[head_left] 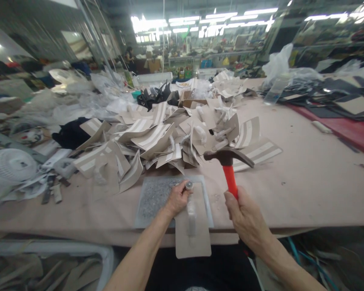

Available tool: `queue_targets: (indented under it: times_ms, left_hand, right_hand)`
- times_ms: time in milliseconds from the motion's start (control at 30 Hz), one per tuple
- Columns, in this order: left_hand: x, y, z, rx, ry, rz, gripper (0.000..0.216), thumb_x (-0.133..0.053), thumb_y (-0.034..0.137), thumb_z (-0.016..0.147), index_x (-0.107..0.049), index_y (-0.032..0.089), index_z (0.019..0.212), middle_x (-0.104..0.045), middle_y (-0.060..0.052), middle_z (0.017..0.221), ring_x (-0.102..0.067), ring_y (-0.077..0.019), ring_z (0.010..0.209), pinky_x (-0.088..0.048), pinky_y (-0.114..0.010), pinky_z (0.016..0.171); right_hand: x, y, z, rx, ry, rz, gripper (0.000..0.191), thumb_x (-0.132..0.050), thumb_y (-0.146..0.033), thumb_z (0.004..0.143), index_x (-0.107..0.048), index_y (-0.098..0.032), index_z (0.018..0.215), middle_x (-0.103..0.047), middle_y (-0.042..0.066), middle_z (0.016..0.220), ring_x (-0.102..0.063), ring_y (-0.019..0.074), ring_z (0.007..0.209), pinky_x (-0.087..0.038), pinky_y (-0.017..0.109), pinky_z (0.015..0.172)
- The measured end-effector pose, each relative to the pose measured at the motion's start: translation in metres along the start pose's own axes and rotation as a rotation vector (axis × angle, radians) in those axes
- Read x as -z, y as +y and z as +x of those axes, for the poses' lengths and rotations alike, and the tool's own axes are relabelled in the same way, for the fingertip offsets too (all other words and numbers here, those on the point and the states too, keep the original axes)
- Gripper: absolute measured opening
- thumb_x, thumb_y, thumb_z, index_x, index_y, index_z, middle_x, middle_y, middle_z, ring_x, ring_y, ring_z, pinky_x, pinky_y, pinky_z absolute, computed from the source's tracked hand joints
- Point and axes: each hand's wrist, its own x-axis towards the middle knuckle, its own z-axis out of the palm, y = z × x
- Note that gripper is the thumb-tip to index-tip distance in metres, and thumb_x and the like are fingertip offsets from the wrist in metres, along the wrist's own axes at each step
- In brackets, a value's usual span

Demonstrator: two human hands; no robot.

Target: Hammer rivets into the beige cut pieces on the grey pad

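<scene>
My right hand [248, 220] grips the red handle of a claw hammer [229, 159], its dark head raised above the table. My left hand [177, 199] pinches a small round metal punch [189, 185] upright on a beige cut piece [194, 234]. That piece lies over a grey pitted metal plate [153, 198] at the table's front edge and hangs over the edge toward me. A pale strip sits along the middle of the piece.
A big heap of beige striped cut pieces [157, 137] fills the table behind the plate. A white fan [9, 165] and small tools lie at left. Dark sheets [336, 97] and plastic bags sit at far right. A bin [48, 262] stands below left.
</scene>
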Motion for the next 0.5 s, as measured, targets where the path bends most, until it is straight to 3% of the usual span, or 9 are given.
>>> queue_targets:
  times_ms: [100, 167, 200, 267, 367, 400, 433, 500]
  left_hand:
    - [-0.001, -0.001, 0.0, 0.008, 0.001, -0.002, 0.014, -0.056, 0.018, 0.082, -0.065, 0.018, 0.093, -0.063, -0.001, 0.076, -0.057, -0.0168, 0.07, -0.042, -0.025, 0.068]
    - [-0.002, -0.001, -0.001, 0.011, 0.007, 0.007, 0.011, -0.056, 0.018, 0.081, -0.064, 0.018, 0.089, -0.062, -0.001, 0.073, -0.055, -0.0165, 0.068, -0.041, -0.025, 0.066]
    - [-0.002, -0.001, -0.001, 0.012, 0.008, 0.007, 0.011, -0.056, 0.018, 0.081, -0.064, 0.018, 0.089, -0.062, -0.001, 0.074, -0.056, -0.0167, 0.069, -0.041, -0.025, 0.067]
    - [-0.002, -0.001, -0.002, 0.011, 0.005, -0.009, 0.014, -0.056, 0.019, 0.082, -0.065, 0.019, 0.093, -0.064, -0.002, 0.078, -0.058, -0.0176, 0.074, -0.042, -0.026, 0.071]
    - [-0.001, -0.001, -0.002, 0.01, 0.003, -0.02, 0.017, -0.057, 0.02, 0.082, -0.066, 0.019, 0.097, -0.066, -0.002, 0.082, -0.06, -0.0183, 0.078, -0.044, -0.026, 0.075]
    - [-0.001, -0.002, -0.001, 0.011, 0.004, -0.014, 0.018, -0.058, 0.021, 0.082, -0.066, 0.019, 0.098, -0.066, -0.002, 0.083, -0.06, -0.0183, 0.078, -0.044, -0.027, 0.076]
    - [-0.001, -0.002, -0.001, 0.014, 0.004, -0.006, 0.018, -0.058, 0.021, 0.082, -0.066, 0.019, 0.099, -0.066, -0.002, 0.082, -0.059, -0.0181, 0.077, -0.044, -0.027, 0.075]
    - [-0.002, -0.003, -0.001, 0.024, 0.004, 0.012, 0.017, -0.058, 0.02, 0.082, -0.066, 0.018, 0.096, -0.064, -0.001, 0.078, -0.058, -0.0176, 0.074, -0.043, -0.027, 0.072]
  right_hand:
    - [0.001, -0.006, 0.007, 0.184, -0.152, -0.402, 0.019, -0.038, -0.034, 0.095, -0.043, -0.022, 0.081, -0.05, 0.0, 0.056, -0.045, 0.0152, 0.046, -0.021, 0.028, 0.05]
    - [0.009, -0.015, 0.012, 0.253, -0.26, -0.538, 0.015, -0.04, -0.028, 0.094, -0.045, -0.022, 0.082, -0.053, 0.0, 0.056, -0.045, 0.0154, 0.045, -0.016, 0.03, 0.05]
    - [0.015, -0.023, 0.015, 0.279, -0.242, -0.546, 0.015, -0.04, -0.028, 0.095, -0.045, -0.022, 0.082, -0.052, 0.0, 0.055, -0.044, 0.0151, 0.044, -0.016, 0.029, 0.049]
    - [0.028, -0.042, 0.017, 0.322, -0.036, -0.461, 0.02, -0.039, -0.034, 0.097, -0.043, -0.023, 0.08, -0.048, -0.002, 0.053, -0.042, 0.0142, 0.042, -0.02, 0.028, 0.048]
    - [0.035, -0.061, 0.016, 0.339, 0.381, -0.253, 0.024, -0.036, -0.041, 0.1, -0.042, -0.024, 0.086, -0.049, -0.002, 0.057, -0.045, 0.0145, 0.045, -0.031, 0.027, 0.05]
    - [0.031, -0.059, 0.014, 0.352, 0.437, -0.225, 0.024, -0.034, -0.042, 0.101, -0.043, -0.023, 0.087, -0.05, -0.001, 0.058, -0.047, 0.0149, 0.047, -0.033, 0.027, 0.051]
    - [0.025, -0.053, 0.012, 0.365, 0.406, -0.239, 0.024, -0.033, -0.04, 0.101, -0.043, -0.023, 0.086, -0.051, 0.0, 0.058, -0.048, 0.0151, 0.048, -0.032, 0.028, 0.05]
    - [0.01, -0.034, 0.007, 0.366, 0.122, -0.371, 0.022, -0.034, -0.033, 0.099, -0.042, -0.023, 0.082, -0.052, 0.0, 0.055, -0.046, 0.0147, 0.044, -0.026, 0.028, 0.048]
